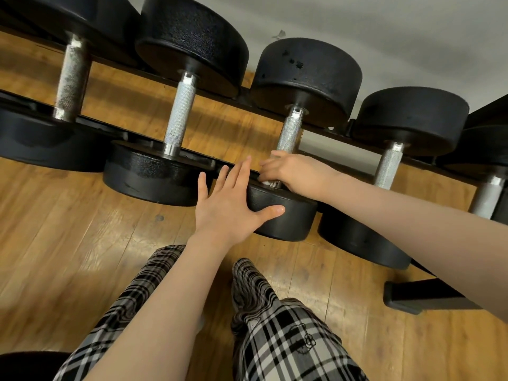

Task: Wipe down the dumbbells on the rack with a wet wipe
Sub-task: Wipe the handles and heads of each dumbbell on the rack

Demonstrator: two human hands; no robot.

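Note:
Several black dumbbells with knurled steel handles lie across a black rack (93, 123). My left hand (228, 207) lies flat with spread fingers on the near head (291, 218) of the third dumbbell from the left, thumb along its rim. My right hand (297, 171) curls around the lower end of that dumbbell's handle (290, 130), where it meets the near head. No wet wipe shows plainly; whether one sits under the right fingers is hidden.
Neighbouring dumbbells (180, 114) (390, 166) sit close on both sides. The rack's black foot (417, 295) juts out on the wooden floor (68, 243) at the right. My plaid-trousered legs (283, 339) are below, a dark round object (30, 364) lies bottom left, and a grey wall (384, 28) stands behind.

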